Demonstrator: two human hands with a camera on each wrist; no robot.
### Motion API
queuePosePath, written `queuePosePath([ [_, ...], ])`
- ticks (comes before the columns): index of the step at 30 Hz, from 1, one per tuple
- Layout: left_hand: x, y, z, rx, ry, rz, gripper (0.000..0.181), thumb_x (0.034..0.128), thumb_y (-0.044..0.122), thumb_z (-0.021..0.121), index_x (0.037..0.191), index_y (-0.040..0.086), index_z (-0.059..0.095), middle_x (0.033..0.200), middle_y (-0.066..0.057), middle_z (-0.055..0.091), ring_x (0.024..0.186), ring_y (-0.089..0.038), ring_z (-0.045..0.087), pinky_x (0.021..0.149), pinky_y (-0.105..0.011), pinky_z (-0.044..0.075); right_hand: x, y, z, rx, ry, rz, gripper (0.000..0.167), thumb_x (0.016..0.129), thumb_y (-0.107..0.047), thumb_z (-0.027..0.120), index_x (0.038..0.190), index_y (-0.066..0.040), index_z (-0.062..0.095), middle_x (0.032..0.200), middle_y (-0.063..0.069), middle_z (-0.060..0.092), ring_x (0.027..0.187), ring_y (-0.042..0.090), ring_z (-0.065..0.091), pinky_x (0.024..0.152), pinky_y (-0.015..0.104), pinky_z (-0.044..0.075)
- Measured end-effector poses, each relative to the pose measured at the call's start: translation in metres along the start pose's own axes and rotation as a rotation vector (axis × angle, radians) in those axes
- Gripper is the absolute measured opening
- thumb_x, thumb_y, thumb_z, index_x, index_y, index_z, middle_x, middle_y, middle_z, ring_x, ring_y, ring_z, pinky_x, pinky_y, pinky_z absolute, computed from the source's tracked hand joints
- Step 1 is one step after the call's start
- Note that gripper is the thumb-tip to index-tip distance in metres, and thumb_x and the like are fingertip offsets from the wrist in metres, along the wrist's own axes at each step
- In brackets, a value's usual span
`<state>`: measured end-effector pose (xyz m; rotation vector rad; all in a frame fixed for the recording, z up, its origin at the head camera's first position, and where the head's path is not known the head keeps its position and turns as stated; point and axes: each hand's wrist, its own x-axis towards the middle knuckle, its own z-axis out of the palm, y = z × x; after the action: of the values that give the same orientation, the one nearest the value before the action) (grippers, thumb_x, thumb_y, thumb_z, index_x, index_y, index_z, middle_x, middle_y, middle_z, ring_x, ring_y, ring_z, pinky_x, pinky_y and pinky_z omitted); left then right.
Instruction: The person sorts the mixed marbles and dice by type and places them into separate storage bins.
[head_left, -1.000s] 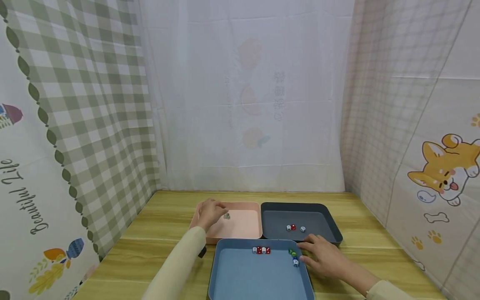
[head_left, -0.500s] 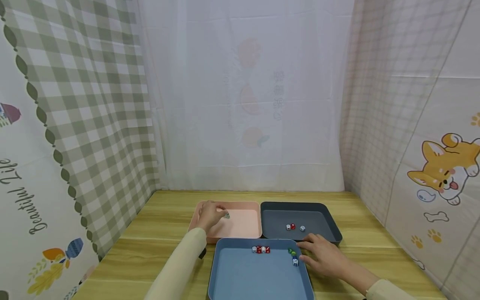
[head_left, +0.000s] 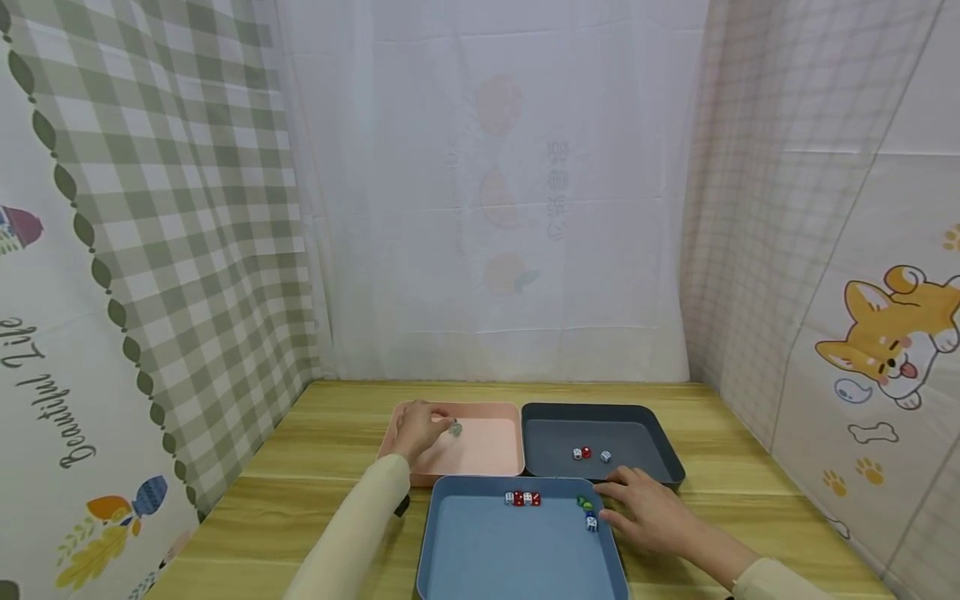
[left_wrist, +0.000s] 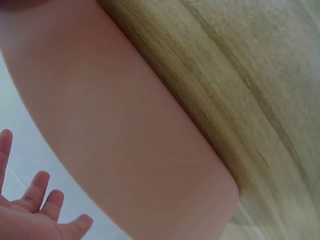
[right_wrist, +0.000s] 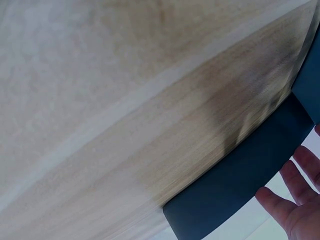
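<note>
clump of small, clear grey-green pieces (head_left: pixel 456 428) is in the shallow pale-pink tray (head_left: pixel 487 454), by the thumb and forefinger of the left hand (head_left: pixel 417 428); whether they pinch it i cannot tell; the right hand (head_left: pixel 647 508), fingers spread, lies at the rim of the shallow blue tray (head_left: pixel 517 554), beside small green and blue dice (head_left: pixel 591 523)

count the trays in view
3: the pink tray at the back left, the dark tray beside it on the right, and the blue tray in front of them. No others show.
</note>
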<state>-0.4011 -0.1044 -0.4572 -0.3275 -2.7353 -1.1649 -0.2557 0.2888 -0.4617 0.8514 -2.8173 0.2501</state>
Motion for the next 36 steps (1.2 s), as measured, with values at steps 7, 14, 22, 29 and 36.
queuePosePath([
  [7, -0.002, 0.001, -0.005, 0.01, -0.088, 0.08, 0.031, 0.0968, 0.024, 0.067, 0.124, 0.009, 0.07, 0.129, -0.011, 0.062, 0.121, -0.034, 0.055, 0.081, -0.043, 0.054, 0.0, 0.0, 0.001, -0.005, -0.003, 0.007, 0.041, 0.096, -0.045, 0.063, 0.124, -0.015, 0.07, 0.111, -0.002, 0.057, 0.098, 0.019, 0.055, 0.077, 0.041, 0.052],
  [14, -0.007, 0.004, -0.011, 0.007, -0.169, 0.14, 0.035, 0.0985, 0.024, 0.065, 0.13, 0.01, 0.065, 0.132, -0.012, 0.061, 0.126, -0.034, 0.052, 0.09, -0.048, 0.051, -0.001, 0.001, 0.001, 0.0, -0.002, 0.009, 0.042, 0.096, -0.046, 0.062, 0.124, -0.016, 0.07, 0.111, -0.002, 0.058, 0.098, 0.019, 0.056, 0.077, 0.042, 0.052],
  [22, -0.015, 0.008, -0.015, 0.039, -0.242, 0.194, 0.039, 0.0987, 0.032, 0.064, 0.132, 0.012, 0.064, 0.142, -0.013, 0.053, 0.133, -0.033, 0.044, 0.101, -0.053, 0.044, 0.0, 0.001, -0.001, 0.001, 0.003, 0.0, 0.043, 0.097, -0.047, 0.061, 0.123, -0.015, 0.071, 0.11, -0.002, 0.057, 0.096, 0.019, 0.055, 0.076, 0.041, 0.051],
  [29, -0.025, 0.008, -0.02, 0.129, -0.257, 0.265, 0.043, 0.098, 0.029, 0.065, 0.137, 0.011, 0.059, 0.143, -0.014, 0.05, 0.135, -0.036, 0.041, 0.105, -0.056, 0.038, 0.001, -0.001, -0.003, 0.007, -0.009, 0.001, 0.043, 0.097, -0.046, 0.061, 0.123, -0.014, 0.07, 0.11, -0.002, 0.057, 0.097, 0.02, 0.055, 0.077, 0.042, 0.051],
  [36, -0.033, 0.002, -0.026, 0.169, -0.258, 0.301, 0.05, 0.096, 0.026, 0.068, 0.139, 0.004, 0.055, 0.146, -0.023, 0.044, 0.136, -0.043, 0.036, 0.107, -0.063, 0.028, 0.001, -0.001, -0.002, 0.013, -0.008, 0.002, 0.042, 0.096, -0.046, 0.062, 0.122, -0.014, 0.071, 0.109, -0.003, 0.057, 0.096, 0.019, 0.055, 0.076, 0.041, 0.051],
])
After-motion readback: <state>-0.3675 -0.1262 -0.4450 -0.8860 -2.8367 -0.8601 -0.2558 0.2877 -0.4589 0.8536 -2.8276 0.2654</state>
